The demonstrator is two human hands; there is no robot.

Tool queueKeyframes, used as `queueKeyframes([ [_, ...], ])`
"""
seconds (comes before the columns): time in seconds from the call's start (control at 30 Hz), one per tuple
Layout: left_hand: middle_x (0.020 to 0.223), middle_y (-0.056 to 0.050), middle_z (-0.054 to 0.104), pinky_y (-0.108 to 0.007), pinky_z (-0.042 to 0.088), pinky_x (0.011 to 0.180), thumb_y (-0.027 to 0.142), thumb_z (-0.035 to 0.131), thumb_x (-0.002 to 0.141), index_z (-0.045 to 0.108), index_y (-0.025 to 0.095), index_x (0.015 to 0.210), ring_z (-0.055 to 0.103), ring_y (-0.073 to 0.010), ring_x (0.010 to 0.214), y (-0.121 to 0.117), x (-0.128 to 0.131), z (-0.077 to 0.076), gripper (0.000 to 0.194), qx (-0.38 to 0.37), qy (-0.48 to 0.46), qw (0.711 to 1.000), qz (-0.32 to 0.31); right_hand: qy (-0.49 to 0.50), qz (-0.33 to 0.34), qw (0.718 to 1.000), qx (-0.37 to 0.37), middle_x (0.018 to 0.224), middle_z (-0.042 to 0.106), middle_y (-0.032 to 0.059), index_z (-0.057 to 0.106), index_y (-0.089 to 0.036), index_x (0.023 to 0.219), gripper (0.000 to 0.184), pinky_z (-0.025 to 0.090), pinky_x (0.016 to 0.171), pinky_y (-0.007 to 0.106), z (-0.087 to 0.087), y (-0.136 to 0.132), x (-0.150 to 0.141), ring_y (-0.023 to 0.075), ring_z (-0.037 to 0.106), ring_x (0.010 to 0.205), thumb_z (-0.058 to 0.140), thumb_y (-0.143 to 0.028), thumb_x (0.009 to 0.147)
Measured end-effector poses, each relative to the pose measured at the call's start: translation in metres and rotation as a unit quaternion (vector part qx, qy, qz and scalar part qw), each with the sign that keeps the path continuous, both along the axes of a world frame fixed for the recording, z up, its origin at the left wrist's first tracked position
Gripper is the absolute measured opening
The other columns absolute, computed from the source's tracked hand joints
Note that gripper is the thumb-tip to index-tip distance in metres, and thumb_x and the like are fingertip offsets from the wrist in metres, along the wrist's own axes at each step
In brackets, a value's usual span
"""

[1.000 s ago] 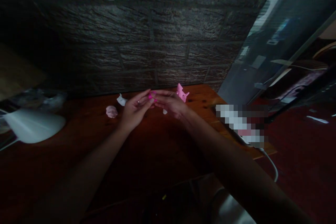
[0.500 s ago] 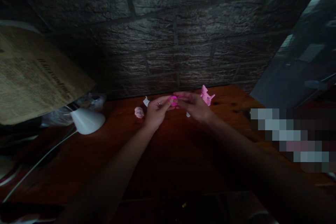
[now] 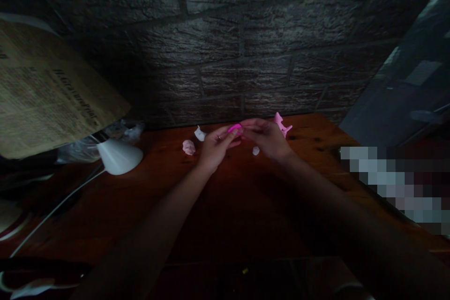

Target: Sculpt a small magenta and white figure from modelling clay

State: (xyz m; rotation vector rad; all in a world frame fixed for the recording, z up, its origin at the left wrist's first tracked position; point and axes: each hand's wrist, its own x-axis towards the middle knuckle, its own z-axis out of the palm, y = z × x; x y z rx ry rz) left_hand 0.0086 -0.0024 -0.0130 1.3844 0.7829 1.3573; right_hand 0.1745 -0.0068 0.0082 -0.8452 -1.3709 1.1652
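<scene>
Between my hands, above the wooden table, is a small bright pink piece of what looks like modelling clay [image 3: 235, 129]. My left hand [image 3: 215, 148] pinches it from the left, thumb on top, a ring on one finger. My right hand [image 3: 269, 138] has its fingertips closed on the right edge of the same piece. To the left on the table lie a pale pink lump [image 3: 189, 147] and a white scrap [image 3: 200, 133]. A small whitish lump [image 3: 256, 151] rests below my right hand. Behind that hand is a lighter pink, irregular piece with points [image 3: 281, 125].
A white cone-shaped lamp base [image 3: 121, 157] with a cord and a newsprint-patterned shade [image 3: 63, 89] stands at the left, crumpled clear plastic [image 3: 79, 150] behind it. A dark brick-patterned wall [image 3: 211, 56] borders the wooden table [image 3: 225, 215]. A grey panel [image 3: 393, 89] is at right.
The pink piece now shows a thinner, more tilted outline between my fingers. My right hand has shifted slightly, uncovering more of the small whitish lump. The camera view has moved a little.
</scene>
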Motion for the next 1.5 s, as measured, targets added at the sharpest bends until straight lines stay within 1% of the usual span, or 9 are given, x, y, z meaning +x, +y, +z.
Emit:
queueKeyframes([
  [0.2, 0.103, -0.007, 0.079, -0.032, 0.065, 0.079, 0.04, 0.076, 0.081, 0.077, 0.019, 0.102, 0.075, -0.0199, 0.094, 0.001, -0.003, 0.002, 0.03, 0.022, 0.029, 0.998, 0.043, -0.045, -0.009, 0.999, 0.026, 0.106, 0.079, 0.0069, 0.076, -0.021, 0.1, 0.023, 0.063, 0.074, 0.035, 0.004, -0.007, -0.003, 0.0233, 0.073, 0.098, 0.077, -0.031, 0.079],
  [0.33, 0.095, -0.006, 0.08, -0.027, 0.064, 0.066, 0.036, 0.072, 0.083, 0.078, 0.019, 0.1, 0.074, -0.0166, 0.081, -0.003, -0.003, 0.006, 0.024, 0.069, 0.074, 0.991, 0.09, -0.072, -0.018, 0.996, 0.052, 0.101, 0.08, 0.0043, 0.078, -0.024, 0.098, 0.017, 0.063, 0.082, 0.038, 0.004, -0.009, -0.008, 0.0223, 0.074, 0.098, 0.073, -0.026, 0.082],
  [0.43, 0.092, -0.005, 0.08, -0.027, 0.064, 0.065, 0.032, 0.072, 0.084, 0.078, 0.018, 0.099, 0.074, -0.0157, 0.078, -0.004, -0.002, 0.006, 0.021, 0.086, 0.075, 0.987, 0.11, -0.059, -0.04, 0.995, 0.068, 0.1, 0.08, 0.0038, 0.078, -0.024, 0.097, 0.015, 0.06, 0.092, 0.04, 0.0, -0.008, -0.012, 0.0209, 0.074, 0.098, 0.072, -0.022, 0.083],
  [0.67, 0.107, -0.008, 0.078, -0.032, 0.065, 0.082, 0.034, 0.074, 0.083, 0.075, 0.019, 0.106, 0.074, -0.0192, 0.097, -0.003, 0.0, 0.004, 0.027, 0.048, 0.026, 0.997, 0.062, -0.045, -0.087, 0.994, 0.04, 0.095, 0.08, 0.0066, 0.076, -0.02, 0.093, 0.019, 0.061, 0.089, 0.04, -0.001, -0.008, -0.012, 0.0213, 0.075, 0.091, 0.08, -0.029, 0.077],
  [0.87, 0.104, -0.007, 0.079, -0.036, 0.065, 0.085, 0.038, 0.078, 0.08, 0.077, 0.02, 0.102, 0.075, -0.0208, 0.097, 0.0, 0.001, 0.001, 0.029, 0.0, -0.027, 0.999, 0.027, -0.026, -0.087, 0.996, 0.017, 0.093, 0.079, 0.0076, 0.074, -0.018, 0.096, 0.025, 0.063, 0.078, 0.038, 0.003, -0.013, -0.013, 0.0207, 0.074, 0.084, 0.079, -0.032, 0.076],
  [1.03, 0.099, -0.007, 0.079, -0.037, 0.066, 0.081, 0.043, 0.077, 0.079, 0.077, 0.019, 0.101, 0.076, -0.022, 0.092, -0.001, 0.0, 0.002, 0.032, 0.012, -0.003, 0.999, 0.041, -0.036, -0.072, 0.996, 0.028, 0.096, 0.079, 0.0073, 0.075, -0.02, 0.099, 0.026, 0.061, 0.085, 0.041, 0.001, -0.012, -0.013, 0.0219, 0.074, 0.088, 0.078, -0.034, 0.077],
  [1.23, 0.097, -0.008, 0.079, -0.035, 0.066, 0.076, 0.043, 0.076, 0.081, 0.078, 0.019, 0.099, 0.075, -0.0213, 0.09, -0.003, -0.001, 0.004, 0.03, 0.027, 0.009, 0.996, 0.083, -0.046, -0.044, 0.994, 0.087, 0.104, 0.079, 0.0058, 0.077, -0.023, 0.101, 0.02, 0.056, 0.098, 0.043, -0.001, -0.015, -0.02, 0.0216, 0.073, 0.099, 0.073, -0.028, 0.081],
  [1.37, 0.1, -0.007, 0.078, -0.037, 0.065, 0.082, 0.041, 0.072, 0.084, 0.076, 0.019, 0.102, 0.074, -0.0214, 0.094, -0.004, 0.002, 0.002, 0.029, 0.019, 0.004, 0.999, 0.047, -0.047, -0.089, 0.991, 0.084, 0.104, 0.078, 0.0069, 0.076, -0.023, 0.102, 0.026, 0.057, 0.093, 0.043, -0.004, -0.014, -0.021, 0.0222, 0.072, 0.096, 0.076, -0.035, 0.079],
  [1.5, 0.105, -0.008, 0.078, -0.035, 0.064, 0.081, 0.039, 0.07, 0.086, 0.076, 0.019, 0.103, 0.074, -0.0214, 0.096, -0.005, 0.003, 0.0, 0.027, 0.022, 0.031, 0.999, 0.027, -0.064, -0.094, 0.991, 0.072, 0.1, 0.078, 0.0077, 0.077, -0.021, 0.097, 0.019, 0.058, 0.09, 0.042, -0.004, -0.012, -0.016, 0.0221, 0.072, 0.093, 0.072, -0.03, 0.081],
])
